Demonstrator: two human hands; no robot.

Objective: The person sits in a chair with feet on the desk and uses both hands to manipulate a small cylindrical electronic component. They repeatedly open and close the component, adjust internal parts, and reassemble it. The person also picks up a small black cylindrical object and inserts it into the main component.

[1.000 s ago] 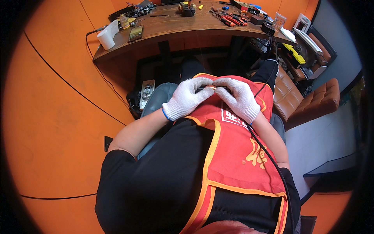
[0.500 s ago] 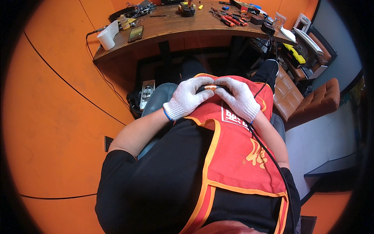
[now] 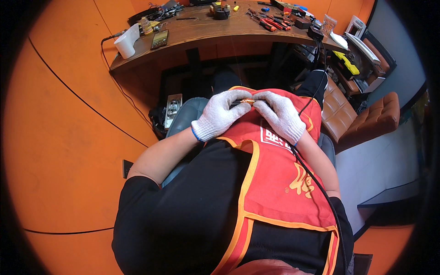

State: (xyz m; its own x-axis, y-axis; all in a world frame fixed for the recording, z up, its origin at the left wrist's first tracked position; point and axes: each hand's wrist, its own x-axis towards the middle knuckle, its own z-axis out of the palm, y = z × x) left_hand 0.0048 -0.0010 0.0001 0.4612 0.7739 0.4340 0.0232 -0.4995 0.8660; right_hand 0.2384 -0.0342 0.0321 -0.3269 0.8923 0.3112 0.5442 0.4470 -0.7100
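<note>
Over my lap, both hands in white knit gloves hold a thin dark rod with a copper-coloured wire winding (image 3: 247, 101) around its middle. My left hand (image 3: 219, 113) is closed on the rod's left end, thumb and fingers pinched together. On the other end, my right hand (image 3: 280, 114) is closed in the same way. Only the copper winding shows well in the gap between the two sets of fingertips; the gloves hide most of the rod. Beneath them lies the red apron (image 3: 284, 183) with yellow edging.
Ahead stands a wooden table (image 3: 201, 34) with red-handled pliers (image 3: 268, 25), a phone (image 3: 159, 40) and a white paper roll (image 3: 126, 46). A black cable (image 3: 316, 181) passes by my right forearm. A brown padded chair (image 3: 366, 121) is at the right, an orange wall at the left.
Both hands keep nearly the same place and their hold. The copper winding has shifted or turned slightly between the fingertips and now looks narrower.
</note>
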